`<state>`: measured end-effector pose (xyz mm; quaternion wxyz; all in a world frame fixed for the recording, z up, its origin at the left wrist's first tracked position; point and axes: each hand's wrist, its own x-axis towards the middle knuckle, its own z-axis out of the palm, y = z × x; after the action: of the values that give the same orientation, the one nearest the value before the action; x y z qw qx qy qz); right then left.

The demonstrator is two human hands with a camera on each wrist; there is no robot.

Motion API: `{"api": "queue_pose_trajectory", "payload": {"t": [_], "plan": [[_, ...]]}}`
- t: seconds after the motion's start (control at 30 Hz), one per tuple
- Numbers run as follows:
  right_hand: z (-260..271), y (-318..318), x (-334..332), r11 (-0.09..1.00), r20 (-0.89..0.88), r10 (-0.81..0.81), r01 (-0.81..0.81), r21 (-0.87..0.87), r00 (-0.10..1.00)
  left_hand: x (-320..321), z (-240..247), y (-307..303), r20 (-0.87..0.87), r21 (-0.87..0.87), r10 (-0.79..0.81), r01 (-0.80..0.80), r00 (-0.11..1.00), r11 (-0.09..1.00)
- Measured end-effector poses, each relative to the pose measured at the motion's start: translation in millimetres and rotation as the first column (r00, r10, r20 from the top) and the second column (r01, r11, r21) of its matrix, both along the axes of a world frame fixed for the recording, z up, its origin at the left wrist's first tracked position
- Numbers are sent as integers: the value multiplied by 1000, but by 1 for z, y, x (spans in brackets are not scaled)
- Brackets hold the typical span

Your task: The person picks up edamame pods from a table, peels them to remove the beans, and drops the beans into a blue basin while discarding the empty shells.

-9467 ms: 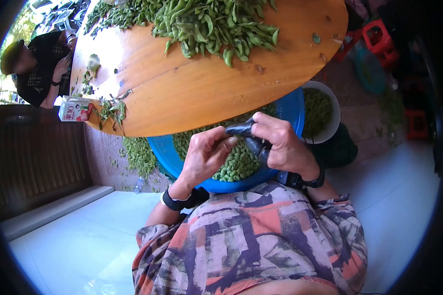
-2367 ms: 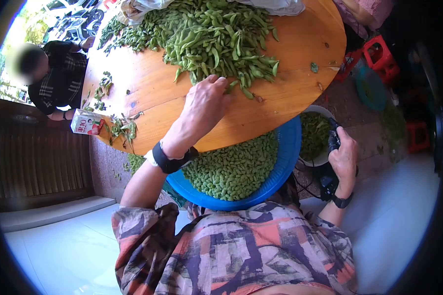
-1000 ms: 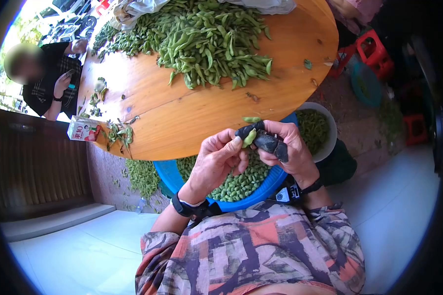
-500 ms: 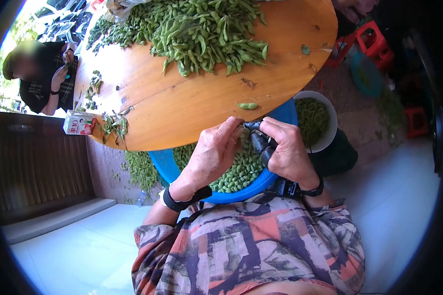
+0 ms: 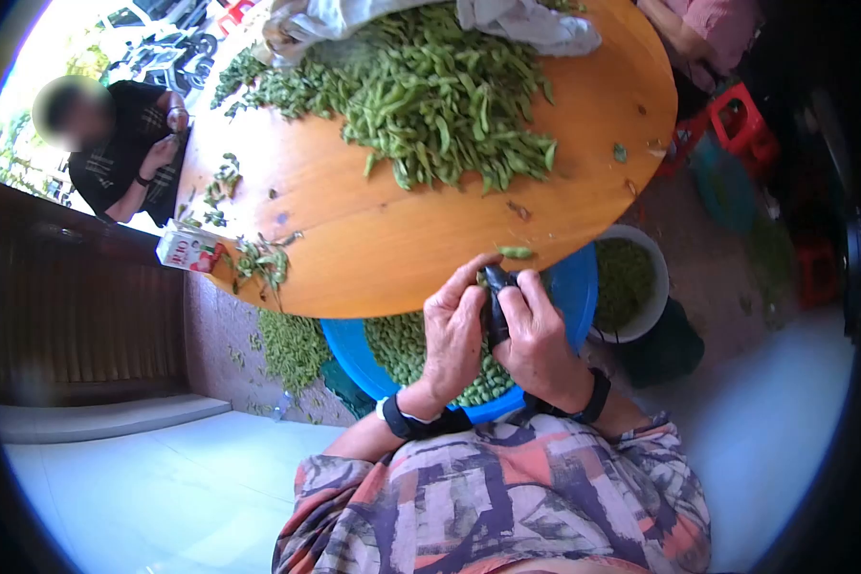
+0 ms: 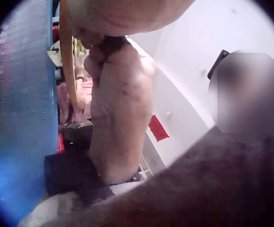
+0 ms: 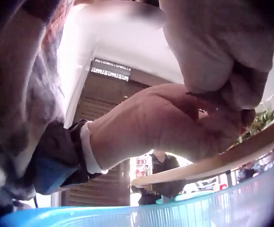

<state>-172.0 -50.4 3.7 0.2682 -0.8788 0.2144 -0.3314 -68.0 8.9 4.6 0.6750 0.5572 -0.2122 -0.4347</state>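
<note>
Over the blue basin (image 5: 342, 349), my two hands meet fingertip to fingertip. My left hand (image 5: 454, 335) pinches a green soybean pod (image 5: 482, 278), of which only a sliver shows. Black coverings (image 5: 496, 311) wrap the thumb and a finger of my right hand (image 5: 540, 344), which works at the same pod with curled fingers. Shelled green beans (image 5: 402, 346) fill the basin beneath. Another pod (image 5: 515, 253) lies at the table edge just beyond my fingertips. Both wrist views show the hands close together, with the pod hidden there.
A large heap of pods (image 5: 450, 120) covers the far part of the wooden table (image 5: 373, 263). A drink carton (image 5: 189, 249) and plant scraps (image 5: 263, 260) are at its left. A white bucket (image 5: 652, 277) stands right of the basin. Another person (image 5: 129, 143) sits at the left.
My left hand has come back from the heap to meet the right over the basin. One pod was set on the table edge. Both hands have since turned closer together around the other.
</note>
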Motion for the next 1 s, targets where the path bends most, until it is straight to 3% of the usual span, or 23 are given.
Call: {"api": "queue_pose_trajectory", "payload": {"t": [0.1, 0.17, 0.2, 0.3, 0.37, 0.43, 0.5, 0.53, 0.57, 0.63, 0.67, 0.7, 0.73, 0.87, 0.93, 0.97, 1.0], "plan": [[0, -1, 5, 998, 30, -18, 16, 59, 999, -3, 0, -2, -89, -68, 33, -39, 995, 997], [-1, -2, 6, 999, 65, -19, 16, 39, 998, -4, 3, -4, -240, -112, 20, -48, 971, 993], [0, -2, 6, 1000, 88, -32, 31, 4, 996, -1, 3, -2, -236, -123, 20, -50, 972, 991], [-3, 0, 7, 996, 152, -72, 80, -49, 986, 10, -4, 6, -277, -166, -122, 78, 953, 983], [-3, -2, 5, 997, 153, -71, 76, -28, 986, 16, -11, 7, -444, -273, -213, 95, 870, 957], [0, -1, 5, 997, 143, -75, 77, -9, 987, 14, -11, 7, -376, -213, -176, 100, 910, 972], [2, -1, 6, 999, 155, -37, 33, 24, 987, 11, -18, 5, 91, -93, -60, 68, 994, 993], [3, -4, 7, 999, 157, -39, 36, 23, 987, 10, -21, 3, 159, -93, -21, 36, 987, 995], [3, -10, 8, 998, 160, -33, 25, 52, 987, 13, -22, 5, 161, -94, -23, 39, 987, 995], [4, -20, 5, 997, 161, -29, 16, 80, 986, 21, -18, 8, -124, -94, -170, 159, 978, 983], [3, -26, 0, 942, 154, 25, -75, 327, 988, 22, -14, 8, -132, -91, -181, 170, 975, 981], [4, -30, -2, 818, 161, 79, -156, 554, 984, 21, -12, 8, -134, -88, -181, 170, 974, 981], [12, -28, -2, 718, 177, 46, -156, 679, 983, 21, -9, 8, -162, -78, -192, 181, 968, 980], [11, -32, -7, 698, 158, 49, -147, 701, 986, 17, -7, 8, -178, -62, -222, 215, 959, 975], [5, -31, -8, 827, 131, 53, -117, 550, 990, 19, -15, 9, -201, -89, -237, 224, 950, 971], [5, -29, -8, 827, 132, 54, -118, 550, 990, 20, -17, 10, -225, -117, -251, 230, 941, 966], [5, -27, -7, 896, 142, 64, -119, 428, 988, 18, -15, 9, -225, -115, -250, 229, 942, 967]]}}
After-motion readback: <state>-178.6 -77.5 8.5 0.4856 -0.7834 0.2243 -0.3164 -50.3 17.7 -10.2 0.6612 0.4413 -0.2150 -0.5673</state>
